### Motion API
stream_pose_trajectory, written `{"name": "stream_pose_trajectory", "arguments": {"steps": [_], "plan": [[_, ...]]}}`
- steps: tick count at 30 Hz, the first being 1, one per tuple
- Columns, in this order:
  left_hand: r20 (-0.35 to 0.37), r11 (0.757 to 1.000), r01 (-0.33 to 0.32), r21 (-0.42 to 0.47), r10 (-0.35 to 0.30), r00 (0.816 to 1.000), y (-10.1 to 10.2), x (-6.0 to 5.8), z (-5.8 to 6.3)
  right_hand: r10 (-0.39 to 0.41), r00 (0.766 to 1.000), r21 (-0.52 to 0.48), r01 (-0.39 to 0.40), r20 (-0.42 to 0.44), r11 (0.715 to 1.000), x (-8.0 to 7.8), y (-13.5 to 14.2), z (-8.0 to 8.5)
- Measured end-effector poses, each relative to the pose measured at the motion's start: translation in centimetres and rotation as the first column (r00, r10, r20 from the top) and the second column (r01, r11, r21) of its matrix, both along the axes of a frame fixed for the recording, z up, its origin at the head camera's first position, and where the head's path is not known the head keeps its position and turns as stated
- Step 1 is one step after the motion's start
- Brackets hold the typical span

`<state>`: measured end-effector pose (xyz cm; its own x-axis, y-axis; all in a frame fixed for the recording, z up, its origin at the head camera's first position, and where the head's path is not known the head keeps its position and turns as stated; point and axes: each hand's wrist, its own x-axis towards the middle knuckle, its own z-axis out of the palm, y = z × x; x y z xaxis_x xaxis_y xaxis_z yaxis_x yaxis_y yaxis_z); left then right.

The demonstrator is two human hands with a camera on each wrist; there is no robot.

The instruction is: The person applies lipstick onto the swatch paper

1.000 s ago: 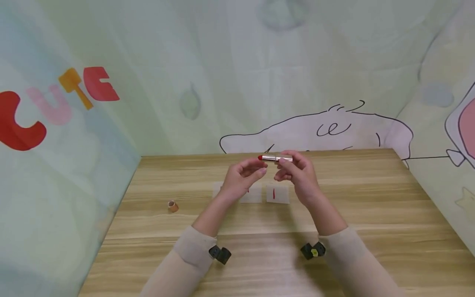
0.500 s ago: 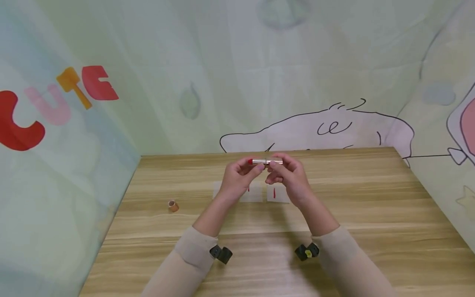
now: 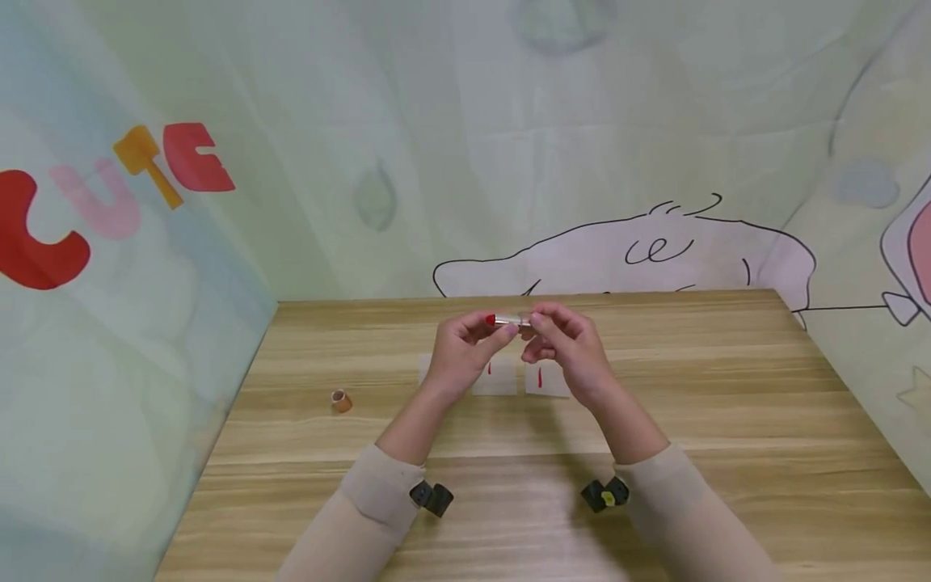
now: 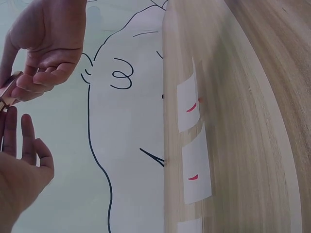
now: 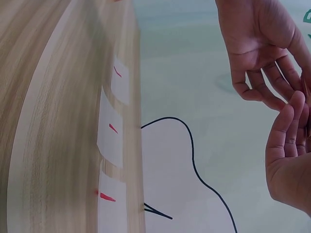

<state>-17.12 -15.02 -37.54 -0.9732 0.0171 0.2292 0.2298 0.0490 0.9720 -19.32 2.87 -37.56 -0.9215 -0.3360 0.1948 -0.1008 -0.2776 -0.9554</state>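
Observation:
An uncapped lipstick [image 3: 502,321] with a red tip and silver tube lies level between both hands, raised over the table. My left hand [image 3: 458,356] pinches the tube behind the red tip, thumb in front. My right hand [image 3: 578,356] grips the base end between thumb and fingers, hiding most of it. In the left wrist view, part of the lipstick [image 4: 10,90] shows at the left edge, between the right hand [image 4: 48,34] above and the left hand [image 4: 19,184] below. In the right wrist view the hands mostly hide it.
A small copper-coloured cap [image 3: 341,401] stands on the wooden table [image 3: 291,485] at left. Behind the hands lie white paper pieces, the middle one [image 3: 502,384] and the right one [image 3: 549,384] with red strokes. A printed curtain [image 3: 327,162] rises along the table's back.
My right hand has brought the lipstick leftward and slightly down. The left hand's fingers have closed onto its front part, and the right hand now covers more of the base.

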Motion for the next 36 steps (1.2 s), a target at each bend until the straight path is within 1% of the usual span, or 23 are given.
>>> {"name": "stream_pose_trajectory", "arguments": {"steps": [4, 9, 15, 26, 31, 36], "plan": [[-0.008, 1.0, -0.004, -0.006, 0.004, 1.0, 0.02, -0.01, 0.02, 0.001, 1.0, 0.001, -0.001, -0.017, 1.0, 0.02, 0.11, 0.01], [-0.003, 1.0, -0.002, -0.015, 0.002, 1.0, 0.01, 0.01, 0.0, -0.001, 1.0, -0.012, 0.0, -0.015, 1.0, 0.1, 0.15, 0.06], [-0.013, 1.0, -0.008, -0.014, 0.008, 1.0, -0.07, 0.09, -0.07, 0.004, 1.0, 0.003, -0.004, -0.027, 1.0, 0.1, 0.18, -0.05], [-0.02, 0.999, -0.026, -0.033, 0.025, 0.999, -0.13, 0.12, -0.09, 0.028, 0.998, -0.017, -0.029, -0.058, 0.999, 0.16, 0.31, -0.33], [-0.025, 0.998, -0.045, -0.037, 0.044, 0.999, -0.28, 0.17, 0.01, 0.034, 0.996, 0.003, -0.034, -0.085, 0.999, 0.16, 0.37, -0.33], [-0.029, 0.999, -0.04, -0.036, 0.039, 0.999, -0.44, 0.14, 0.05, 0.038, 0.994, 0.013, -0.037, -0.099, 0.999, 0.07, 0.32, -0.44]]}}
